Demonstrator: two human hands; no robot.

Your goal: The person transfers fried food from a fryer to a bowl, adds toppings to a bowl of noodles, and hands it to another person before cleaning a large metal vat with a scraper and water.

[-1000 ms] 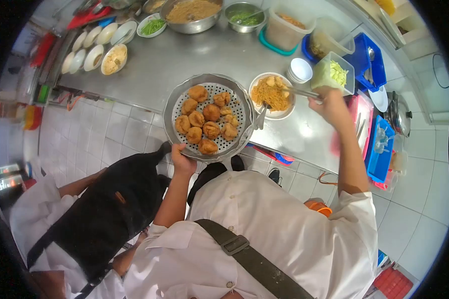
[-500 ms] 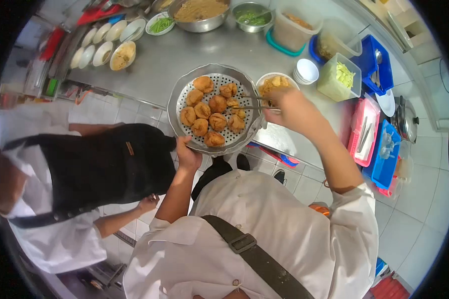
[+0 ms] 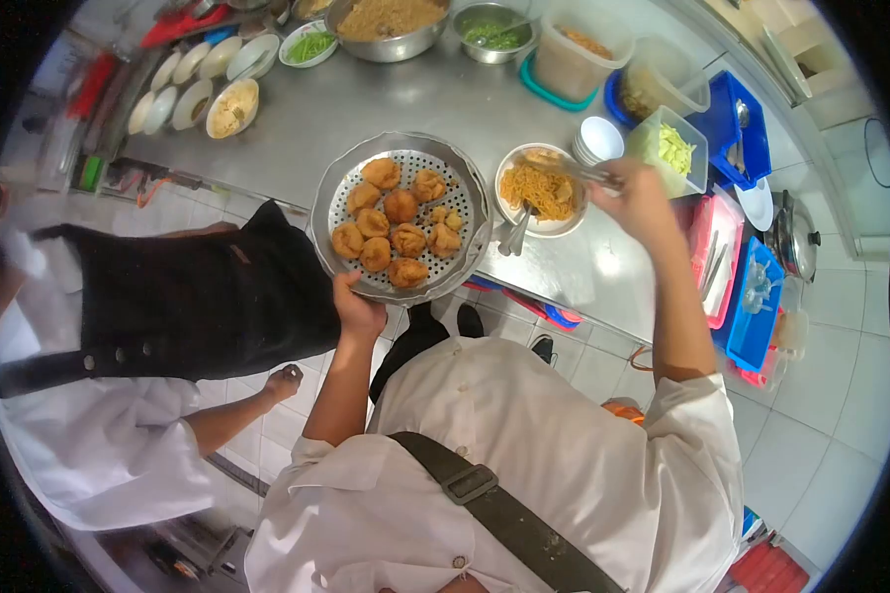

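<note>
The fisheye rim cuts off the far containers and blurs the left edge, and the person's own chest and strap fill the near part of the view. The tongs (image 3: 591, 175) are hard to make out — only a thin metal streak shows, running from the right hand (image 3: 635, 198) toward the plate (image 3: 539, 188), and whether they carry a piece I cannot tell. The right hand is closed around them, held just above the plate's right rim; its fingers are mostly hidden behind the knuckles. The plate sits on the steel counter (image 3: 386, 109), holding noodles with a few fried pieces on the far side, a utensil leaning at its near edge. The left hand (image 3: 356, 308) grips the near rim of the perforated tray (image 3: 398, 217), fingers curled under so only the thumb side shows; the tray lies just left of the plate, carrying about ten fried pieces (image 3: 400, 206). On the left a co-worker in a black apron (image 3: 198, 301) stands partly out of frame — one hand (image 3: 287, 378) visible, blurred.
</note>
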